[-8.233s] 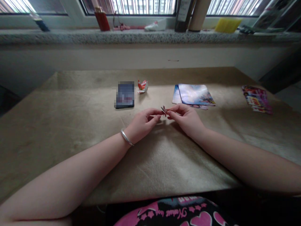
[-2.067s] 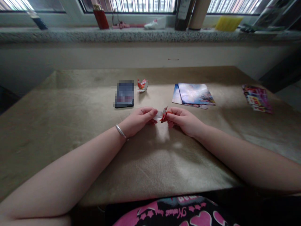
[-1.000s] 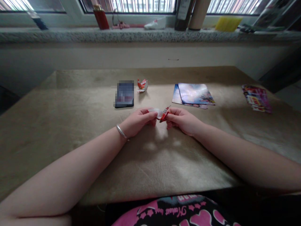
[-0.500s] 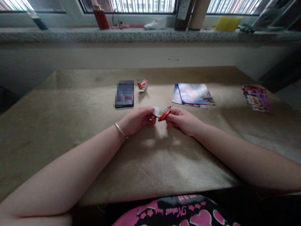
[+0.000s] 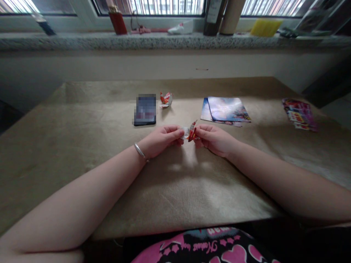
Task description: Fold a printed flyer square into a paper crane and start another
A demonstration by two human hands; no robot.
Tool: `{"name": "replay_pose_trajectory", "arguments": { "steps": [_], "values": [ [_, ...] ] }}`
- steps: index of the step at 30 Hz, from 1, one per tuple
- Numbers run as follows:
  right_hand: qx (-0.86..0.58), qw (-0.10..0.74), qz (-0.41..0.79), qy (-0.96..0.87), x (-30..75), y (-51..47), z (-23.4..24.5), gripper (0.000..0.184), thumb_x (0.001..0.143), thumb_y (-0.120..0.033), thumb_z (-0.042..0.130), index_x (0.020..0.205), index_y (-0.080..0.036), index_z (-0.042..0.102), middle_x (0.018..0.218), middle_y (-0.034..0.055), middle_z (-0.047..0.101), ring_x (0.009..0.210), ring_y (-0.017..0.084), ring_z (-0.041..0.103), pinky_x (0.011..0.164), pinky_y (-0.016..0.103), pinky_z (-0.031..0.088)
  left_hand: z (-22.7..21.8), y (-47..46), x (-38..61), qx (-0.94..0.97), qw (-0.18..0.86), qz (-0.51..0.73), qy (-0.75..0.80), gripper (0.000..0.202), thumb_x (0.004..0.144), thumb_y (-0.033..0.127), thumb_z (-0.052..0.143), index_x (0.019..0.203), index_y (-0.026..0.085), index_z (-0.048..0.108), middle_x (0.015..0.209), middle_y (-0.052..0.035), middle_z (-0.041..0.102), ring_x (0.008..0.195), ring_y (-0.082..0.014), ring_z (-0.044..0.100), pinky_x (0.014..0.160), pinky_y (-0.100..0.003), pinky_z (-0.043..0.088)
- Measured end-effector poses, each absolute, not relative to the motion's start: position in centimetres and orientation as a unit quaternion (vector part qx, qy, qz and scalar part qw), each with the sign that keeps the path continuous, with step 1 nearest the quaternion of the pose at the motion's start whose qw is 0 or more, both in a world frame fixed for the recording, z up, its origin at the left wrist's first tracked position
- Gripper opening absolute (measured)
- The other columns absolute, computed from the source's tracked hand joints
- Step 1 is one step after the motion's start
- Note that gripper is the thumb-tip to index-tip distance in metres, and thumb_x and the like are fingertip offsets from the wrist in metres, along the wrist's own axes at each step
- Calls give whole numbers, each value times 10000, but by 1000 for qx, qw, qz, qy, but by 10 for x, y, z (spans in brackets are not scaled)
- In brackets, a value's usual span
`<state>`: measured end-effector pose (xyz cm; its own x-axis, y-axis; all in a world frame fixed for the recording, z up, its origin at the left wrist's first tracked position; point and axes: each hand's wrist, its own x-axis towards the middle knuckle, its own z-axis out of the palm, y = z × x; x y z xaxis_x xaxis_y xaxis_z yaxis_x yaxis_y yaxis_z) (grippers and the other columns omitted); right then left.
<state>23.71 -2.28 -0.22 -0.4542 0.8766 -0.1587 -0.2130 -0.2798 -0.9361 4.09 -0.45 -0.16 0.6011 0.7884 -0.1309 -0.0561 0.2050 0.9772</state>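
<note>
Paper [image 5: 192, 134], folded small in red and white, was held over the middle of the table [image 5: 178, 197], between two hands. The left hand [image 5: 167, 138] pinched its pale end narrowly between thumb and fingers, and the right hand [image 5: 215, 138] pinched the red part just as narrowly, probably because so slight a piece needed steadying from both sides. The small gap between the hands left the folds in sight. Everything else lay farther off or to the right, seemingly to stay out of the hands' way.

One dark device [image 5: 145, 110] lay flat on the far left, with one red-and-white folded shape [image 5: 166, 100] just right of it. At least three glossy sheets [image 5: 227, 109] overlapped beyond the right hand; hidden edges left the total uncertain. Small colourful cards [image 5: 299, 114] lay at far right, too overlapped to count. One silver bracelet [image 5: 139, 150] circled the left wrist.
</note>
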Motion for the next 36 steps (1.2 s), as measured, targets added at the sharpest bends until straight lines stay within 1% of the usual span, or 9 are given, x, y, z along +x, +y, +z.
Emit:
{"name": "replay_pose_trajectory", "arguments": {
  "steps": [2, 6, 8, 13, 19, 24, 29, 32, 36],
  "values": [
    [-369, 378, 706, -472, 236, -24, -2, 402, 573, -502, 801, 661, -174, 586, 578, -53, 524, 516, 60, 451, 500, 194, 412, 0, -6, 40, 589, 678, 277, 342, 404, 695, 512, 715, 789, 125, 641, 696, -1, 596, 614, -86, 490, 605, -220, 358],
    [-368, 386, 704, -468, 235, -24, -2, 403, 592, -507, 792, 662, -174, 576, 547, -64, 504, 488, 52, 427, 480, 186, 394, 1, -7, 40, 607, 649, 282, 360, 367, 703, 481, 720, 737, 123, 643, 640, 16, 564, 581, -73, 450, 575, -211, 323],
    [-349, 393, 719, -454, 236, -23, -2, 400, 604, -500, 791, 663, -172, 570, 558, -61, 511, 486, 48, 432, 480, 180, 395, 0, -7, 41, 574, 674, 308, 348, 367, 671, 471, 753, 737, 124, 653, 651, 14, 570, 600, -72, 466, 599, -206, 346],
    [-313, 384, 758, -424, 237, -21, -4, 374, 611, -485, 796, 694, -195, 574, 616, -46, 551, 536, 69, 498, 537, 200, 465, -3, -8, 44, 472, 756, 341, 299, 368, 570, 411, 842, 751, 141, 670, 758, -1, 624, 687, -79, 538, 708, -208, 435],
    [-319, 375, 768, -411, 235, -21, -5, 300, 663, -413, 779, 770, -186, 614, 674, -23, 599, 597, 80, 544, 579, 210, 507, -3, -6, 46, 468, 761, 340, 293, 359, 619, 407, 821, 781, 127, 664, 751, 1, 614, 693, -77, 553, 711, -219, 463],
    [-329, 372, 769, -404, 234, -22, -5, 276, 661, -362, 782, 767, -170, 616, 643, -24, 602, 576, 76, 557, 566, 205, 517, -4, -4, 45, 465, 763, 331, 304, 306, 662, 352, 799, 762, 111, 638, 719, 5, 600, 680, -78, 558, 717, -235, 460],
    [-331, 366, 770, -404, 236, -21, -4, 227, 678, -299, 768, 790, -170, 619, 661, -28, 612, 559, 66, 559, 537, 186, 508, -1, -5, 44, 454, 767, 329, 313, 311, 621, 334, 820, 724, 117, 624, 697, 9, 596, 653, -81, 558, 674, -220, 450],
    [-317, 376, 779, -390, 238, -20, -4, 177, 697, -267, 749, 765, -173, 615, 684, -26, 628, 573, 66, 575, 576, 197, 519, -1, -6, 44, 440, 767, 348, 311, 290, 618, 313, 819, 706, 127, 615, 696, 12, 596, 644, -79, 550, 671, -224, 445],
    [-320, 383, 787, -363, 238, -19, -4, 92, 741, -217, 702, 752, -166, 627, 754, 2, 669, 681, 85, 626, 672, 215, 534, -2, -5, 43, 436, 770, 354, 303, 258, 650, 297, 794, 706, 129, 605, 697, 10, 599, 643, -80, 553, 686, -232, 453]
  ]
}}
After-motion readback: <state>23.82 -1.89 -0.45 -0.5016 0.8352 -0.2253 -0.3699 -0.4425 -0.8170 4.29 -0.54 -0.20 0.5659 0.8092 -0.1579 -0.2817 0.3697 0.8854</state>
